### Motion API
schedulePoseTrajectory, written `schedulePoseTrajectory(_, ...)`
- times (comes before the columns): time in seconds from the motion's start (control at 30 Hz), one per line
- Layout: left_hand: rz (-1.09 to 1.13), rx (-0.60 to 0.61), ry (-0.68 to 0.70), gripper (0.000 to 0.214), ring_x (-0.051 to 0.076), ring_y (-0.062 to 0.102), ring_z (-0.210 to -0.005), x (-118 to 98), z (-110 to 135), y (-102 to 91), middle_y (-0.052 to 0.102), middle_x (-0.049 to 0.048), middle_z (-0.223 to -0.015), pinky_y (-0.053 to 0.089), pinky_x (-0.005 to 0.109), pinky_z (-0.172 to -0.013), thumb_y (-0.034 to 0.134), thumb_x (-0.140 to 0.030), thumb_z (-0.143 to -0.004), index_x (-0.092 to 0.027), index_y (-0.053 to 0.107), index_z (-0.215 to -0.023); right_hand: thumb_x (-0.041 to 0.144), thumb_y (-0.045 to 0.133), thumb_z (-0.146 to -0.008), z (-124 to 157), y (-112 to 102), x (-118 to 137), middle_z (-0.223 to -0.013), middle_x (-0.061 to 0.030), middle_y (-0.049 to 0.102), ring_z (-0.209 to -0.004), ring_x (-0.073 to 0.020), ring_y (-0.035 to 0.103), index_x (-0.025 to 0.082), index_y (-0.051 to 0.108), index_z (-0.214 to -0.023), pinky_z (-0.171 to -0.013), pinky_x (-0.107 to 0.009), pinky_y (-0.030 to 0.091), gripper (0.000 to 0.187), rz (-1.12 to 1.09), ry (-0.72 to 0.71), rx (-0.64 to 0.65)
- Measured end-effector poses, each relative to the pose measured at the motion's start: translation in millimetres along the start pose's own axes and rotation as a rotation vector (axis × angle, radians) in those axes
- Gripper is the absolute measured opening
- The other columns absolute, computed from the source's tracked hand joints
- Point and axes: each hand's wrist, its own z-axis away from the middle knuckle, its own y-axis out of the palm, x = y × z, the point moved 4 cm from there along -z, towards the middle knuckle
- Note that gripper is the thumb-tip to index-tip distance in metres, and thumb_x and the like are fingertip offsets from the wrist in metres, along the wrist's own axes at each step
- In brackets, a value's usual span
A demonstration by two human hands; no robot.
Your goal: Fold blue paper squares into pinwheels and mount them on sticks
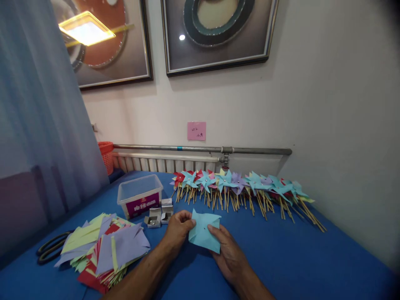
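A light blue paper square with cut corners and a small dark dot at its middle is held up between both hands. My left hand pinches its left edge between thumb and fingers. On the right side, my right hand grips the same paper, thumb on the face and fingers behind. Just beyond the left hand stand small open boxes with tiny metal pieces inside. A loose pile of coloured paper sheets lies to the left of my left forearm.
Finished paper pinwheels on wooden sticks lie in a long row near the wall. A clear plastic tub with a purple label stands behind the boxes. Black-handled scissors lie at far left. A red basket sits by the curtain.
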Motion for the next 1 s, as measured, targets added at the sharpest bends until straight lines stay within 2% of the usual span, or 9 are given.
schedulePoseTrajectory(0.13,0.013,0.004,-0.007,0.035,0.009,0.046,-0.048,-1,1,0.1,0.057,-0.0040,-0.054,0.035,0.023,-0.052,0.087,-0.037,-0.054,-0.017,0.060,-0.065,0.045,0.091,-0.064,-1,2,-4,-0.087,-0.0069,0.079,-0.090,-0.0274,0.073,0.019,0.076,-0.092,-0.083,-0.039,0.055,0.042,0.026,0.023,0.022)
schedulePoseTrajectory(0.27,-0.043,-0.002,0.003,0.035,0.009,0.045,-0.049,0,-1,-1.1,0.056,-0.0042,-0.055,0.034,0.023,-0.052,0.087,-0.039,-0.058,-0.017,0.062,-0.067,0.050,0.092,-0.064,-3,-4,-6,-0.085,-0.0078,0.079,-0.086,-0.0275,0.074,0.018,0.077,-0.094,-0.082,-0.040,0.055,0.046,0.088,0.010,-0.035)
schedulePoseTrajectory(0.47,-0.211,-0.075,0.136,0.030,0.011,0.046,-0.055,2,-3,-5.8,0.055,-0.0038,-0.058,0.033,0.024,-0.056,0.080,-0.041,-0.065,-0.017,0.062,-0.065,0.052,0.092,-0.062,-3,-6,-8,-0.087,-0.0094,0.080,-0.085,-0.0281,0.074,0.017,0.077,-0.092,-0.079,-0.039,0.056,0.048,0.108,0.012,-0.078)
schedulePoseTrajectory(0.7,-0.616,-0.173,0.435,0.011,0.014,0.050,-0.063,-10,12,-3.7,0.058,-0.0018,-0.064,0.034,0.026,-0.064,0.068,-0.018,-0.076,-0.019,0.063,-0.067,0.051,0.091,-0.063,-3,-4,-17,-0.090,-0.0093,0.081,-0.086,-0.0285,0.075,0.019,0.077,-0.095,-0.077,-0.039,0.057,0.048,0.079,0.022,-0.087)
schedulePoseTrajectory(0.87,-0.926,-0.062,0.761,0.019,0.019,0.061,-0.077,-14,23,6.1,0.066,0.0054,-0.078,0.041,0.029,-0.073,0.053,-0.013,-0.088,-0.020,0.069,-0.079,0.051,0.090,-0.066,-1,-4,-19,-0.089,-0.0085,0.081,-0.088,-0.0285,0.075,0.019,0.077,-0.095,-0.077,-0.038,0.058,0.045,0.057,0.009,-0.084)
schedulePoseTrajectory(1.0,-1.053,0.019,0.926,0.023,0.020,0.063,-0.083,-13,28,9.0,0.071,0.0092,-0.090,0.044,0.030,-0.075,0.050,-0.010,-0.091,-0.019,0.072,-0.091,0.050,0.090,-0.066,0,-3,-15,-0.091,-0.0086,0.081,-0.090,-0.0287,0.075,0.019,0.076,-0.094,-0.077,-0.037,0.058,0.044,0.033,-0.010,-0.101)
